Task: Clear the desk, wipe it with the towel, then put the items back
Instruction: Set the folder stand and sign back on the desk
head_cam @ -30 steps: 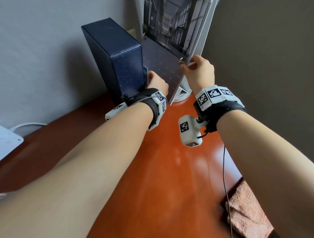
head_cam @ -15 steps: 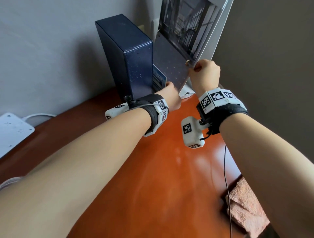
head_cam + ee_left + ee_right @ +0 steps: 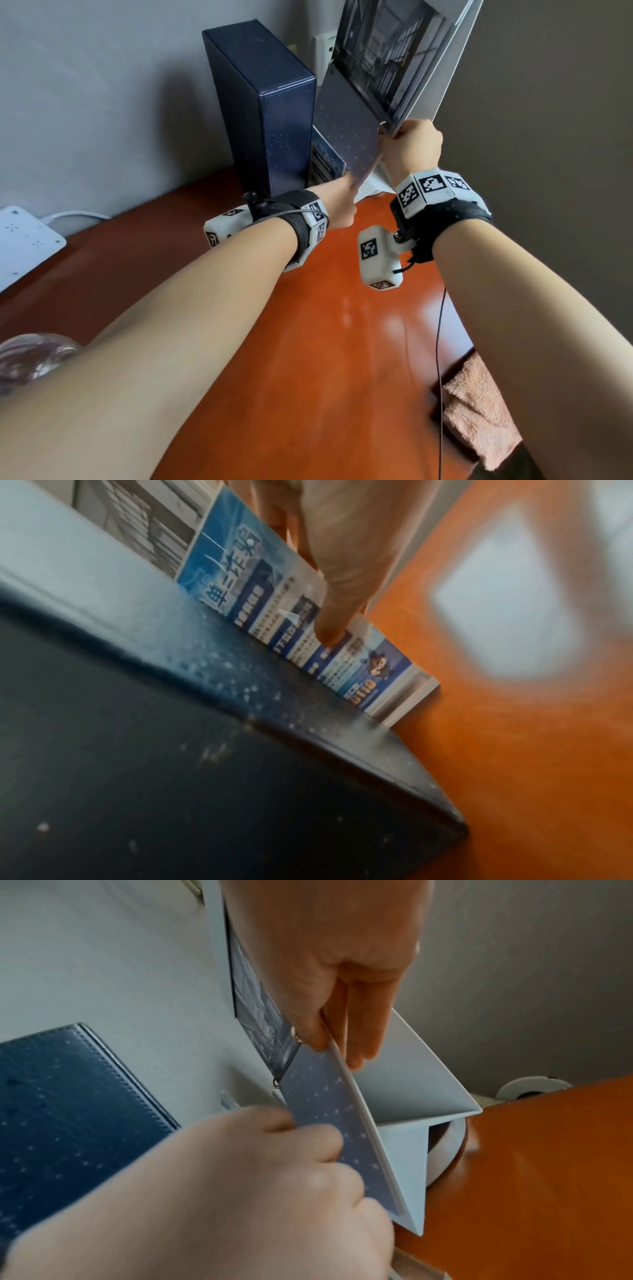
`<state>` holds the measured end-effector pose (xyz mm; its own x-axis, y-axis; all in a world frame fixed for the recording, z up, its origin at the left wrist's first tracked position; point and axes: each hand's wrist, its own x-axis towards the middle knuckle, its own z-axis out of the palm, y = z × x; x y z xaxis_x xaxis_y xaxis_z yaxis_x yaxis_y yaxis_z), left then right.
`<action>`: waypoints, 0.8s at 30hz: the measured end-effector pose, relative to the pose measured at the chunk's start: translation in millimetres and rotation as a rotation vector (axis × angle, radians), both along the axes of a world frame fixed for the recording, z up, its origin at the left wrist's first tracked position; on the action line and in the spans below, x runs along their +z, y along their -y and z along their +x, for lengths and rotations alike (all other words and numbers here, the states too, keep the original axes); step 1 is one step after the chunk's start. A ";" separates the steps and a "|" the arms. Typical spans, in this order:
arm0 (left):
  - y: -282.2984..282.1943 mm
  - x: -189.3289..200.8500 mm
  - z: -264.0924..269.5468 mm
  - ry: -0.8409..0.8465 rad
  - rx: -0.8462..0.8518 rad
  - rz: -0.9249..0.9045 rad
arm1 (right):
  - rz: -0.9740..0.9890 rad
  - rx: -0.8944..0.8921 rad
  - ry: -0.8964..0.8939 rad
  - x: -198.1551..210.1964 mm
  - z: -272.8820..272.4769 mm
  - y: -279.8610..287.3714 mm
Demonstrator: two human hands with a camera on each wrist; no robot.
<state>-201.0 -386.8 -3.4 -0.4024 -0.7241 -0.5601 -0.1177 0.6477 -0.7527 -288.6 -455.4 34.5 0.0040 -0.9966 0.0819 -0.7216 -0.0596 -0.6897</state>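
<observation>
1. The right hand [image 3: 411, 147] pinches the desk calendar [image 3: 387, 65] at its ring-bound edge, thumb on the printed face and fingers behind. That is probably so the hinged pages and the white stand move as one piece.
2. The left hand [image 3: 337, 202] curls round the lower corner of the calendar's starry blue page [image 3: 329, 1118]. This looks meant to steady the flap while the piece is tilted off the worktop [image 3: 342, 342].
3. The calendar sits in the upper centre of the head view. It rises up and to the right from both hands, so most of it lies above the grip.
4. In the left wrist view one finger [image 3: 329, 626] rests on a blue leaflet [image 3: 274, 610] that stands against the dark blue box [image 3: 260, 102], just left of the calendar.
5. The pink towel [image 3: 479, 411] lies at the lower right edge of the worktop, well apart from both hands. Wiping appears not yet begun.
</observation>
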 end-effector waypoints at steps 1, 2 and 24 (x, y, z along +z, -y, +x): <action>1.0 -2.0 1.6 0.010 -0.015 -0.003 | 0.008 -0.011 0.003 0.9 1.6 0.2; 2.0 -5.2 3.4 0.015 -0.028 -0.006 | 0.014 -0.022 0.002 1.8 3.1 -0.2; -87.9 35.3 30.9 -0.315 -0.543 -0.063 | -0.132 -0.147 -0.037 32.6 -42.1 -110.5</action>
<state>-170.1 -299.0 31.9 -0.8607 -0.3979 -0.3177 -0.0066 0.6326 -0.7745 -330.7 -344.9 67.1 -0.1354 -0.9673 0.2145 -0.7536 -0.0400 -0.6561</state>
